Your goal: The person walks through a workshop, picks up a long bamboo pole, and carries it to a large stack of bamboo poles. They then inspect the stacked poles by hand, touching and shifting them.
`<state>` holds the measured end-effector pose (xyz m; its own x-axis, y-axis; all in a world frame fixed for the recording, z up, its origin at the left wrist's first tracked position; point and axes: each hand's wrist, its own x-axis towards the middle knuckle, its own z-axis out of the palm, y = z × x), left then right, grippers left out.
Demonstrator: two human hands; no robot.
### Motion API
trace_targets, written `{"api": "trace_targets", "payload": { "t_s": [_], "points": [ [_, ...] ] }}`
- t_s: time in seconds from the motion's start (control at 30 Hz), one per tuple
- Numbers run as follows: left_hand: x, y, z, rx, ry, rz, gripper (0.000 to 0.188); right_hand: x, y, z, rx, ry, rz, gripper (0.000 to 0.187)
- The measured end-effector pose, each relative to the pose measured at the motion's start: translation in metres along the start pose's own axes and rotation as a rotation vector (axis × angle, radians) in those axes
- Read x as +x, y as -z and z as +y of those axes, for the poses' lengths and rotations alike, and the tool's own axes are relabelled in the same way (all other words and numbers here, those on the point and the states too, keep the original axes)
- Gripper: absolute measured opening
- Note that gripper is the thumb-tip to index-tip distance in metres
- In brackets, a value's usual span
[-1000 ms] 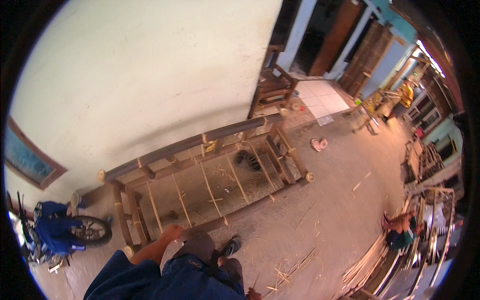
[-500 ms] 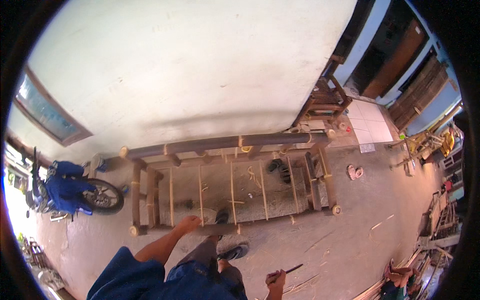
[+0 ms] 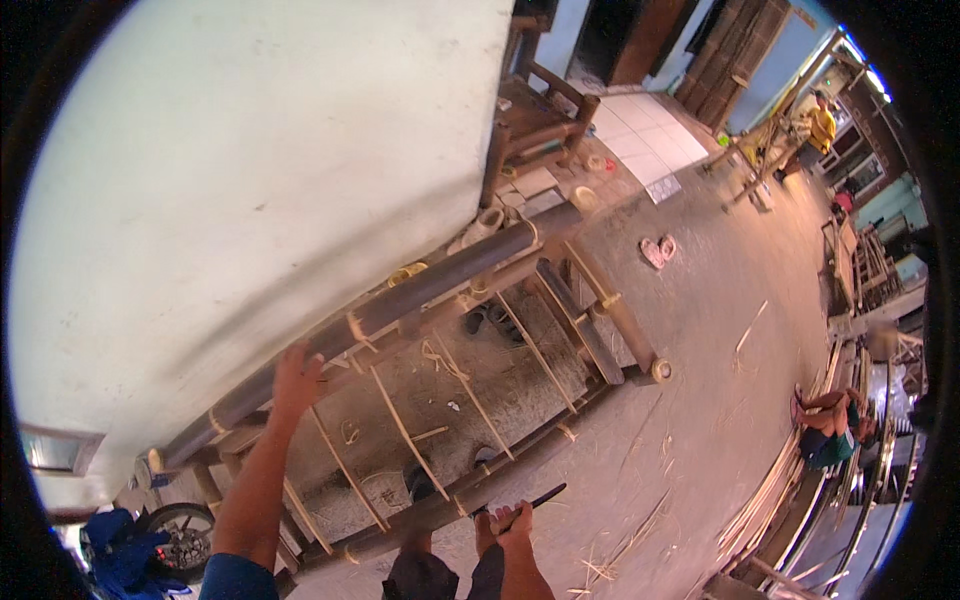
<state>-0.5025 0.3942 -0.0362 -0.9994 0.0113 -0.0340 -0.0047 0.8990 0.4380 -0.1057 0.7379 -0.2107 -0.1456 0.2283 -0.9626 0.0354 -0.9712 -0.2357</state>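
Note:
A long bamboo bench frame [image 3: 440, 285] stands before me, dark poles joined at the corners, with several thin pale slats [image 3: 402, 425] crossing its open seat. My left hand [image 3: 297, 380] is at the thick far rail, its fingers apart and nothing held; whether it touches the pole I cannot tell. Low in front, by the near rail [image 3: 400, 525], my right hand [image 3: 512, 524] is closed round a dark, narrow knife [image 3: 548, 495] that points up to the right. My feet show partly beneath the frame.
A white wall [image 3: 240, 180] rises behind the frame. Pink slippers [image 3: 657, 251] lie on the floor, with bamboo strips [image 3: 745, 515] at the right near a seated person [image 3: 828, 430]. Another person [image 3: 818, 130] stands farther back. A motorbike [image 3: 180, 540] is at the lower left, a bamboo chair [image 3: 540, 120] beyond.
My view has turned right and come closer to the frame. My left hand has gone from the near rail to the far rail. The knife has moved in toward the near rail with my right hand.

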Motion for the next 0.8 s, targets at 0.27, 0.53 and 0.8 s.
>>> {"api": "trace_targets", "payload": {
  "t_s": [0.27, 0.53, 0.8],
  "points": [
    [0.063, -0.025, 0.011, 0.104, 0.121, -0.168, 0.056, 0.083, -0.030, -0.024, -0.003, 0.078, 0.083, 0.046],
    [0.066, -0.024, -0.014, 0.214, -0.049, -0.090, 0.055, 0.123, -0.039, -0.031, 0.034, 0.076, -0.087, 0.050],
    [0.088, -0.015, -0.054, 0.098, -0.005, -0.110, 0.058, 0.116, -0.064, -0.003, 0.023, 0.071, -0.078, 0.042]
  ]
}}
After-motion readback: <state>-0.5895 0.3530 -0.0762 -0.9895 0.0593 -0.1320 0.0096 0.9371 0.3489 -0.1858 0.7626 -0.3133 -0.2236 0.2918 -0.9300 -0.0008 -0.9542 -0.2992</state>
